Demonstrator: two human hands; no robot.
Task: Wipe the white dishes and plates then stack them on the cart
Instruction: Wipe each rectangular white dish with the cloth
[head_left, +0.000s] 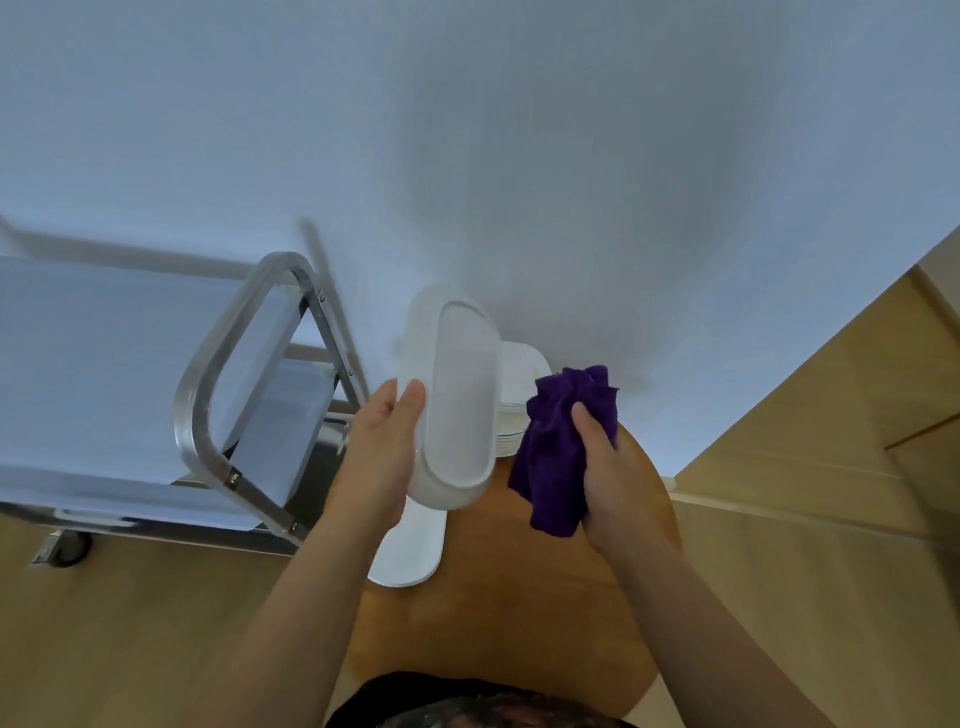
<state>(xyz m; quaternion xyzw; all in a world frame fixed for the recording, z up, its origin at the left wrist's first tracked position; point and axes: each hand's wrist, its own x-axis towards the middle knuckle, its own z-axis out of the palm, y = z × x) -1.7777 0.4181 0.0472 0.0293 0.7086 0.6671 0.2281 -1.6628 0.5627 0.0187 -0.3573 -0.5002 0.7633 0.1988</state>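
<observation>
Two hands are working mid-wipe: left hand (387, 447) is gripping the white oval dish (457, 400) underside-up above the table, right hand (605, 467), at three o'clock, is clutching the purple cloth (558, 441); judged next, wiping the base, then stacking on the cart (228, 374) at nine o'clock.

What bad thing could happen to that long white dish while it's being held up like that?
The long white dish is tilted up in the air, and only the left hand holds it by one edge, so it might slip and fall. Wiping with the purple cloth in the right hand could push it loose. It might also land on the stacked plates underneath.
</observation>
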